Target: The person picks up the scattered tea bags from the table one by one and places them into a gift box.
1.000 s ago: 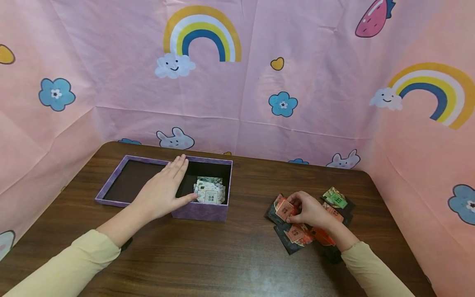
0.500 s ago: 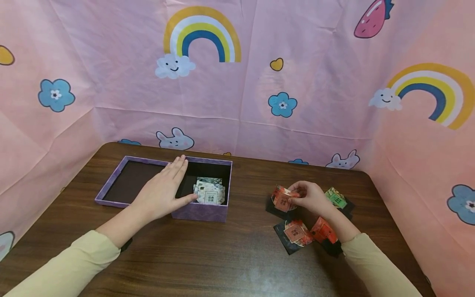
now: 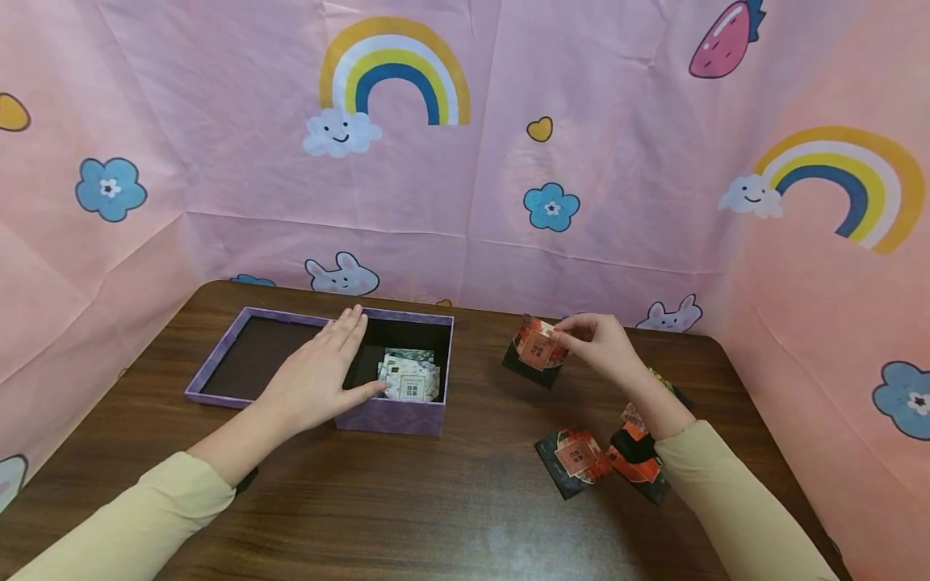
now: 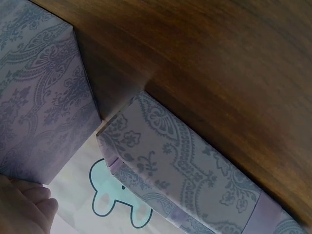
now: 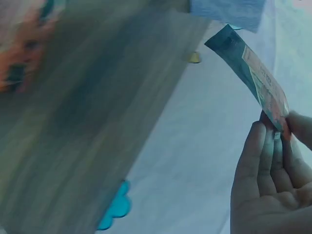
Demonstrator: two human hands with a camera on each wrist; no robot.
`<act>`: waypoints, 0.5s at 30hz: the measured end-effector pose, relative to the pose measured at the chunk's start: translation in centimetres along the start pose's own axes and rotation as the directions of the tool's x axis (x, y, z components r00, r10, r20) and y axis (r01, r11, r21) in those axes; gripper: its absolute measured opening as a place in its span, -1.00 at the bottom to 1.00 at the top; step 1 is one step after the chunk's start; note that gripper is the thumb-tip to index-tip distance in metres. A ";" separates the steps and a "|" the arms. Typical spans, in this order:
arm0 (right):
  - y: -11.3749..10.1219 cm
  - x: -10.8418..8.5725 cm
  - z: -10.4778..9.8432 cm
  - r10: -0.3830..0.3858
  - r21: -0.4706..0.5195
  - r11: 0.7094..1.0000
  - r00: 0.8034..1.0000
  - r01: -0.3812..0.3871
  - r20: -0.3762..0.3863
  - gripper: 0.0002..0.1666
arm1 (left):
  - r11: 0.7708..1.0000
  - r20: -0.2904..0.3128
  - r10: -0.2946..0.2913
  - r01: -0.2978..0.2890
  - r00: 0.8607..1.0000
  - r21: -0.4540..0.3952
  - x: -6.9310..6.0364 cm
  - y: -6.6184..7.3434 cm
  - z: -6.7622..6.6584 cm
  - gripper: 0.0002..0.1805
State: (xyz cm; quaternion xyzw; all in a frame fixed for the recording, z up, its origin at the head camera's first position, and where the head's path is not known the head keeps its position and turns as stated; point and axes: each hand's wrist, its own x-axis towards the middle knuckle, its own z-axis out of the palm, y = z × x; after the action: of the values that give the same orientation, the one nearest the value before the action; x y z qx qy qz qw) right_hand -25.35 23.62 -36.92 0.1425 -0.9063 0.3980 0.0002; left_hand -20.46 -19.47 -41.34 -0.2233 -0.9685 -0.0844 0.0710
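Note:
My left hand (image 3: 317, 367) lies with straight fingers over the left side of the purple patterned box (image 3: 392, 417); its thumb reaches across the box's front edge. Inside the box, pale printed sachets (image 3: 412, 379) lie together. In the right wrist view, my right hand (image 5: 273, 180) pinches the end of a flat sachet (image 5: 256, 73) between thumb and fingers. The head view shows that sachet, black with an orange-red print, held above the table to the right of the box. Another black and red sachet (image 3: 579, 460) lies on the table below the right hand.
The box's lid (image 3: 269, 355) lies inner side up, left of the box. More sachets (image 3: 639, 468) sit under the right forearm, partly hidden. A printed pink cloth (image 3: 479, 177) stands behind the brown table (image 3: 407, 516) and along its sides.
My right hand has taken up the red and black sachet, lifting it off the table and carrying it away from me and slightly left. The left hand stays in place.

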 end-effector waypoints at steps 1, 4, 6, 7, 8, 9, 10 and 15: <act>-0.4 0.3 0.0 -0.006 0.001 1.000 1.000 0.006 -0.006 -0.77 | 1.000 0.001 0.000 0.000 1.000 0.000 0.0 0.0 0.0 0.16; -1.9 1.2 0.2 -0.021 0.020 1.000 0.999 0.021 -0.025 -0.76 | 1.000 0.003 0.001 -0.001 1.000 0.007 0.0 0.0 0.0 0.17; -3.0 1.8 0.5 -0.033 0.036 0.999 0.999 0.035 -0.035 -0.76 | 1.000 0.005 0.002 -0.002 1.000 0.014 0.1 -0.1 0.0 0.17; -3.5 2.1 0.7 -0.041 0.041 0.998 0.998 0.042 -0.040 -0.77 | 1.000 0.006 0.003 -0.003 1.000 0.017 0.1 -0.1 0.0 0.18; -4.0 2.3 0.9 -0.047 0.049 0.998 0.998 0.049 -0.041 -0.77 | 1.000 0.007 0.003 -0.004 1.000 0.021 0.1 -0.1 0.0 0.18; -4.5 2.6 1.2 -0.051 0.053 0.997 0.998 0.053 -0.041 -0.77 | 1.000 0.009 0.004 -0.004 1.000 0.023 0.1 -0.1 0.0 0.18; -5.0 2.8 1.4 -0.054 0.059 0.997 0.998 0.057 -0.041 -0.77 | 1.000 0.010 0.005 -0.005 1.000 0.025 0.1 -0.1 0.0 0.18; -6.9 4.0 2.8 -0.079 0.087 0.993 0.996 0.082 -0.041 -0.79 | 1.000 0.013 0.002 -0.003 1.000 0.024 0.1 -0.1 0.0 0.18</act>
State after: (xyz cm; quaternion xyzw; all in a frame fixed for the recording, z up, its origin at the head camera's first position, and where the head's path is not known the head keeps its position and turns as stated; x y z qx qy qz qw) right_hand -27.05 16.11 -33.37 0.1714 -0.8810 0.4401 0.0269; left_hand -20.60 -19.54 -41.37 -0.2242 -0.9696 -0.0712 0.0678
